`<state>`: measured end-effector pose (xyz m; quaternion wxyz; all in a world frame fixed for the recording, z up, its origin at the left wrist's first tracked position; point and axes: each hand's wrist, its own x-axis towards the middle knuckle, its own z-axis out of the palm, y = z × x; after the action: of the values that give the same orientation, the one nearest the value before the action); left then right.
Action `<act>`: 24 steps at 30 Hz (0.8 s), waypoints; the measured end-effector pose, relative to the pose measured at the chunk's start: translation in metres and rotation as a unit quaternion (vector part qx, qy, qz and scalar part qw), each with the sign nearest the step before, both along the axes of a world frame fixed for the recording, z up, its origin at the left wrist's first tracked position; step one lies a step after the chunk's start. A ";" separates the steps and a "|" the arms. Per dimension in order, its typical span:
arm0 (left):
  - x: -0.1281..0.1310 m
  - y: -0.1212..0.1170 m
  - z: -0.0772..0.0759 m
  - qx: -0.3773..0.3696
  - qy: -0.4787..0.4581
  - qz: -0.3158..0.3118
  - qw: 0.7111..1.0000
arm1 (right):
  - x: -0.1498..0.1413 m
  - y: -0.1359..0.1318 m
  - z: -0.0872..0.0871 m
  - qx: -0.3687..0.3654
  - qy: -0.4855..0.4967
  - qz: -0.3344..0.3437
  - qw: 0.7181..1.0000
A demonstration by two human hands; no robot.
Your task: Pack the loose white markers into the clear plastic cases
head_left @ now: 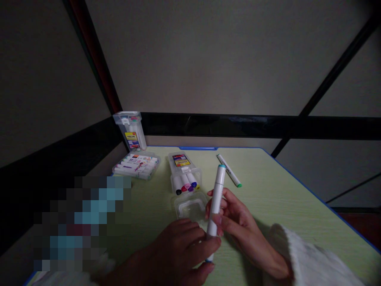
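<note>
A white marker [218,190] with teal-blue ends stands nearly upright in front of me. My right hand [241,226] is closed round its middle, thumb in front and fingers behind. At its lower end, my left hand [181,250] pinches the marker between thumb and fingers. Just beyond the hands lies a clear plastic case [186,169] with its lid [190,208] open toward me. Several markers [186,183] with black, pink, red, purple, blue and yellow ends show in its mouth. Behind my right hand, a green-ended marker [230,171] lies on the table.
The pale green table [285,198] has a blue edge. At the back left stands a clear case of markers [132,133], and a flat clear pack of markers [137,165] lies before it. A pixelated patch covers the left side. Grey wall panels rise behind the table.
</note>
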<state>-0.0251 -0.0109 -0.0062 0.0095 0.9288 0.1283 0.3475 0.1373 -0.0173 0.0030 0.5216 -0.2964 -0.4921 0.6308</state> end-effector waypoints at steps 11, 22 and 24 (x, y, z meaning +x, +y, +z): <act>0.000 0.001 -0.001 -0.004 0.007 -0.006 1.000 | 0.000 0.000 0.001 0.005 -0.001 0.009 1.000; -0.001 0.000 0.000 0.003 0.009 -0.001 1.000 | 0.001 0.000 0.000 0.008 -0.007 0.006 1.000; -0.001 0.000 0.000 0.002 0.010 -0.006 1.000 | 0.001 0.000 0.001 0.009 -0.010 0.000 1.000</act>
<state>-0.0259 -0.0105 -0.0065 0.0082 0.9331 0.1221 0.3381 0.1380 -0.0175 0.0039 0.5192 -0.2981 -0.5030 0.6234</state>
